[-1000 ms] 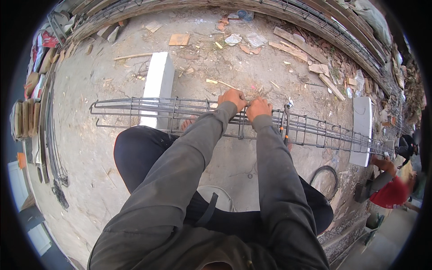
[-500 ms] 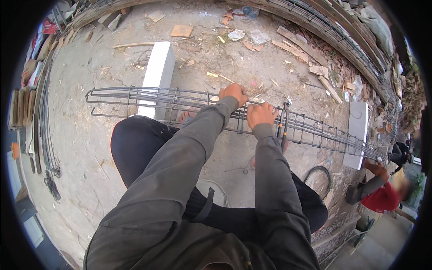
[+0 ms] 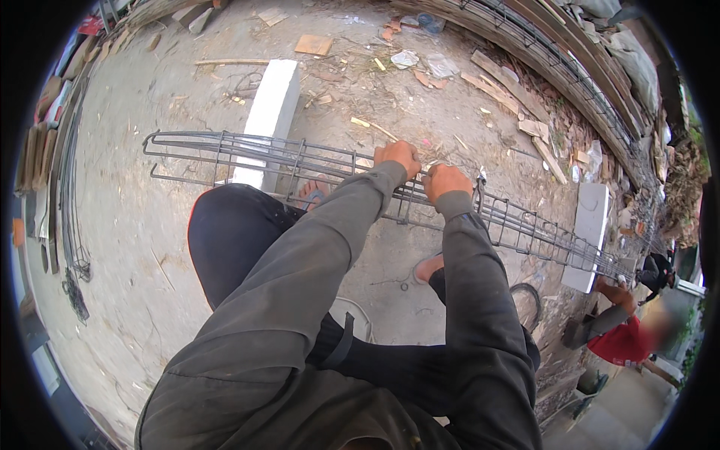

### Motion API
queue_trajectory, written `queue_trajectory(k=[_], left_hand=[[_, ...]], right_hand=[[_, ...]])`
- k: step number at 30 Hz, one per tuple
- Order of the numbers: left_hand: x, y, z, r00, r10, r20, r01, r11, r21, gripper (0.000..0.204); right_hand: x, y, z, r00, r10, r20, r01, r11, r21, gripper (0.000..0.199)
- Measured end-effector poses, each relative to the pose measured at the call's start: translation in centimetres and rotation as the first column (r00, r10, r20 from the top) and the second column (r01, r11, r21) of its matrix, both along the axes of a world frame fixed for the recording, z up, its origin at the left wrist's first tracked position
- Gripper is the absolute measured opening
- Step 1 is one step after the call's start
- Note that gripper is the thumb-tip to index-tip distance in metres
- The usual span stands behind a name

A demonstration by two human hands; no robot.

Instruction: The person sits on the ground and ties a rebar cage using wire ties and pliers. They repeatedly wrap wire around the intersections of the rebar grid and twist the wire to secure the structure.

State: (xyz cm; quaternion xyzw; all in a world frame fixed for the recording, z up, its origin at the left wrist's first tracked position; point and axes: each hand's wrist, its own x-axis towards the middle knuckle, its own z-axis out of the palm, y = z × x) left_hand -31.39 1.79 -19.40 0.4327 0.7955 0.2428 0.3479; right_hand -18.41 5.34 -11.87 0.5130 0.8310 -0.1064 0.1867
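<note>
A long rebar cage of dark bars and square stirrups lies across in front of my knees. My left hand is closed over its far bar near the middle. Just to the right, my right hand also closes on the cage, its fingertips partly hidden behind the knuckles. Pincers hang on the bars beside the right wrist, mostly covered by the sleeve. A white block props up the left end of the cage, and another pale block is under the right part.
At the cage's far right end a person in a red top works with an arm on the bars. A coil of wire lies by my right knee. Wood scraps and rubble litter the far ground. Long rods lie at the left.
Both hands have shifted slightly right along the cage. The right hand has turned and now hides more of the pincers. My right leg has moved, baring the foot below the cage.
</note>
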Motion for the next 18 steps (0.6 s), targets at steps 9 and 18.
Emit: queue_trajectory(k=[9,18], left_hand=[[0.5,0.4,-0.3,1.000,-0.021,-0.020,0.022,0.999,0.043,0.014],[-1.6,-1.2,0.2,0.986,-0.146,0.075,0.140,0.987,0.084,0.023]], right_hand=[[4.7,0.1,-10.9,0.724,-0.283,-0.629,0.146,0.954,-0.261,0.031],[-1.7,4.1,1.6,0.891,0.453,0.022,-0.454,0.889,0.064,0.013]])
